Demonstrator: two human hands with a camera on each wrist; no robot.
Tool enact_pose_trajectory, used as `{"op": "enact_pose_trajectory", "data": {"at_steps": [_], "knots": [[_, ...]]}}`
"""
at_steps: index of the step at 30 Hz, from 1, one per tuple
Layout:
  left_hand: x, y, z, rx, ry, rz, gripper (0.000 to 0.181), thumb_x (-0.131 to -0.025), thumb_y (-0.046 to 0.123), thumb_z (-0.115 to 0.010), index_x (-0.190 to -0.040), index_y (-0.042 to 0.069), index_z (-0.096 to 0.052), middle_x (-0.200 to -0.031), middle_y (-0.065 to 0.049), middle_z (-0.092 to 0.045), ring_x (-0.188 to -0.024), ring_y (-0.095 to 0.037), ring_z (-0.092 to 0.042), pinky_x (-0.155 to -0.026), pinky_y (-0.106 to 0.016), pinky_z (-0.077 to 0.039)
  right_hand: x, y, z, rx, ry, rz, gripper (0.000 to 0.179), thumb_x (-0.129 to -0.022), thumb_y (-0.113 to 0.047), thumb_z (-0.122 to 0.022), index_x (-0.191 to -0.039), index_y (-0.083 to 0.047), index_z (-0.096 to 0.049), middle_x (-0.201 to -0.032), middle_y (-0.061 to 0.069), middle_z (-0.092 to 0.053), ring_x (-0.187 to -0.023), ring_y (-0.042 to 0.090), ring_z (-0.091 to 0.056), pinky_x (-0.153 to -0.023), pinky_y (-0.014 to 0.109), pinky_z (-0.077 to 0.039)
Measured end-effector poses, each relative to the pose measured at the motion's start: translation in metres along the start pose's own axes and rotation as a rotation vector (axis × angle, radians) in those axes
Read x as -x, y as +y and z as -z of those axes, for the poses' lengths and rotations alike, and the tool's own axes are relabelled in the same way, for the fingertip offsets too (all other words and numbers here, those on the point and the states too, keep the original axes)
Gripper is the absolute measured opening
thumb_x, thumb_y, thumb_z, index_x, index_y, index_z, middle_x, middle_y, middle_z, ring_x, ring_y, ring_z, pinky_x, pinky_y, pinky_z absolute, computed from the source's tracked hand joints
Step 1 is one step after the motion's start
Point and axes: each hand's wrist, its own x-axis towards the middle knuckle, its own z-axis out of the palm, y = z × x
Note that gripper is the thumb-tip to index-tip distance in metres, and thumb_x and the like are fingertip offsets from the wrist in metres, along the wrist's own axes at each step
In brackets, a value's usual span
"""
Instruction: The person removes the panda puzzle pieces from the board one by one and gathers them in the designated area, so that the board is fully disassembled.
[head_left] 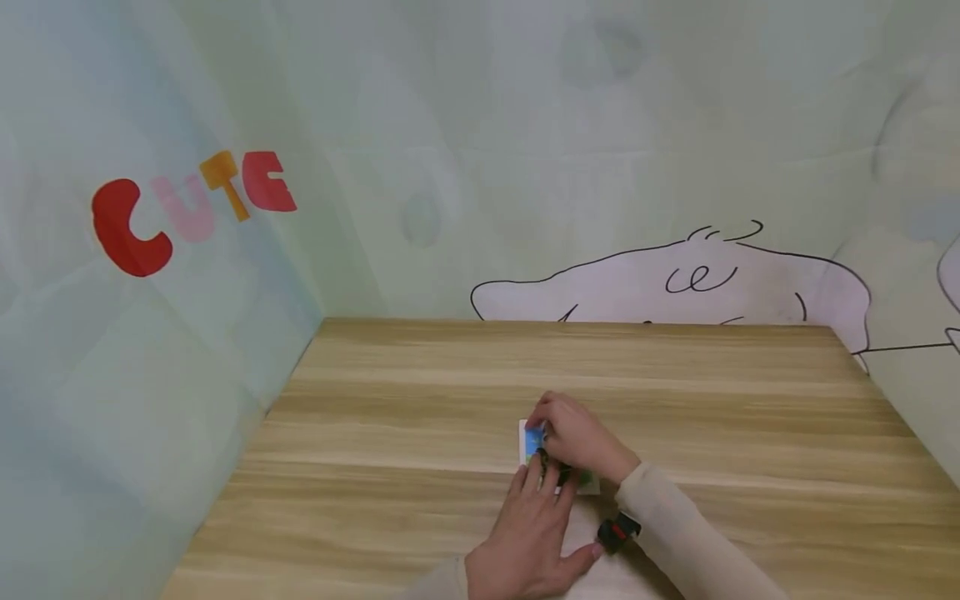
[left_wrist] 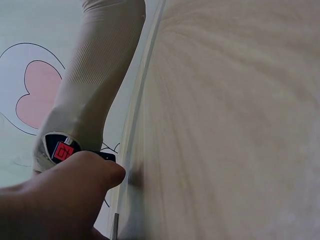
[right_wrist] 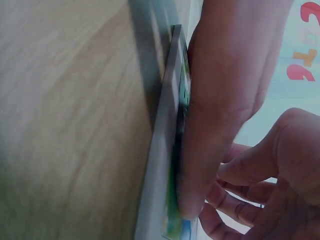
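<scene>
Lying flat on the pale wood-grain table (head_left: 420, 417), a small thin rectangular card (head_left: 532, 440) with a white border and a blue and green printed face sits near the table's middle, under both hands. The left hand (head_left: 534, 533) comes up from the near edge with straight fingers resting across the card's near part; the right hand (head_left: 573, 440) arches over it from the right, fingers bent down onto the face, though how tightly it holds cannot be told from the head view. A small black device with a red mark (head_left: 618, 532) sits at the cuff of the ribbed cream sleeve (head_left: 675, 533) on the right arm.

The right wrist view shows what the head view hides: the card (right_wrist: 165, 165) seen edge-on, stiff and slim like board, with a straight left-hand finger (right_wrist: 210, 125) pressed flat along its printed face and the right hand's fingers (right_wrist: 250, 185) curled beside it. The left wrist view shows no card, only the left hand (left_wrist: 55, 200), the smooth matte tabletop (left_wrist: 230, 120) and the sleeve (left_wrist: 95, 75).

The card's long axis seems to run slantwise, from far left to near right; its blue end points away from the person.

Behind the table hangs a soft pale-green cloth backdrop (head_left: 480, 125) with the letters "CUTE" (head_left: 191, 208) and a black line-drawn cartoon figure (head_left: 675, 279).
</scene>
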Motion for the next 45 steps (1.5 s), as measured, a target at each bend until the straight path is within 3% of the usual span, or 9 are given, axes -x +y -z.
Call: {"op": "enact_pose_trajectory", "data": {"at_steps": [8, 21, 30, 35, 40, 45], "knots": [[-0.001, 0.0, -0.002, 0.01, -0.039, 0.02, 0.089, -0.103, 0.073, -0.041, -0.164, 0.009, -0.041, -0.172, -0.024, -0.037, -0.157, -0.044, -0.04, -0.12, -0.055, -0.046, -0.005, 0.006, 0.003, -0.155, -0.071, -0.011, 0.035, -0.082, 0.014, -0.058, -0.108, 0.0, -0.076, -0.109, 0.01, -0.072, -0.092, 0.016, -0.063, -0.087, 0.039, -0.058], [-0.002, 0.0, -0.003, -0.024, -0.035, 0.021, 0.09, -0.102, 0.074, -0.043, -0.165, 0.01, -0.041, -0.171, -0.023, -0.037, -0.156, -0.042, -0.04, -0.12, -0.053, -0.046, -0.009, 0.008, -0.001, -0.173, -0.078, -0.062, 0.036, -0.078, 0.015, -0.057, -0.105, -0.004, -0.073, -0.107, 0.008, -0.071, -0.096, 0.017, -0.063, -0.094, 0.045, -0.058], [-0.003, -0.002, 0.001, 0.043, -0.102, 0.035, 0.092, -0.101, 0.076, -0.042, -0.169, 0.014, -0.033, -0.175, -0.019, -0.03, -0.159, -0.042, -0.036, -0.122, -0.054, -0.043, -0.018, 0.011, 0.013, -0.3, -0.163, -0.045, 0.031, -0.086, 0.007, -0.052, -0.107, -0.004, -0.073, -0.097, 0.008, -0.073, -0.082, 0.015, -0.058, -0.073, 0.029, -0.049], [-0.004, -0.002, 0.002, 0.041, -0.087, 0.023, 0.092, -0.101, 0.075, -0.044, -0.168, 0.013, -0.034, -0.174, -0.019, -0.032, -0.16, -0.041, -0.035, -0.122, -0.054, -0.044, -0.016, 0.012, 0.02, -0.343, -0.232, -0.062, 0.024, -0.096, -0.009, -0.057, -0.11, -0.006, -0.076, -0.092, 0.004, -0.076, -0.075, 0.014, -0.059, -0.064, 0.03, -0.048], [-0.003, -0.001, 0.003, 0.039, -0.074, 0.021, 0.092, -0.101, 0.074, -0.046, -0.167, 0.011, -0.036, -0.175, -0.02, -0.03, -0.16, -0.041, -0.035, -0.122, -0.054, -0.045, -0.012, 0.009, 0.017, -0.324, -0.203, -0.046, 0.024, -0.105, -0.027, -0.062, -0.108, -0.01, -0.079, -0.087, 0.001, -0.076, -0.071, 0.012, -0.062, -0.065, 0.029, -0.051], [-0.004, 0.0, 0.004, 0.077, -0.109, 0.041, 0.093, -0.101, 0.075, -0.046, -0.168, 0.013, -0.034, -0.177, -0.02, -0.028, -0.16, -0.042, -0.035, -0.122, -0.056, -0.043, -0.011, 0.013, 0.013, -0.315, -0.097, -0.056, 0.015, -0.104, -0.021, -0.07, -0.098, -0.011, -0.079, -0.084, 0.001, -0.075, -0.068, 0.01, -0.061, -0.063, 0.026, -0.051]]}}
